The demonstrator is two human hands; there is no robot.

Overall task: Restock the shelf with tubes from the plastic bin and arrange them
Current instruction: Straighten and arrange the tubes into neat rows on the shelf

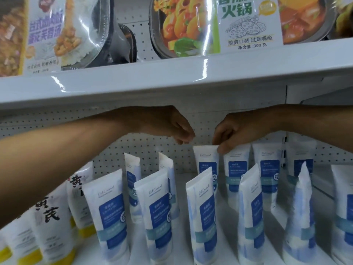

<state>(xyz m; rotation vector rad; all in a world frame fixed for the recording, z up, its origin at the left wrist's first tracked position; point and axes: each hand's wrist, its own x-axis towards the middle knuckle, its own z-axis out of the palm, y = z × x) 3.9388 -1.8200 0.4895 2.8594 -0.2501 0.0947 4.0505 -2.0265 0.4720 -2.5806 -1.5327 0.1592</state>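
Observation:
Several white tubes with blue labels stand cap-down in two rows on the white shelf. My right hand reaches in from the right and pinches the top edge of a back-row tube. My left hand hovers just left of that tube, its fingers curled and holding nothing. The front row holds a tube at the left, one in the middle and a narrow one turned edge-on. The plastic bin is out of view.
White-and-yellow packs with black characters stand at the shelf's left end. The shelf above overhangs my hands and carries packaged meals. A pegboard back wall closes the rear. A gap lies between the back-row tubes near the middle.

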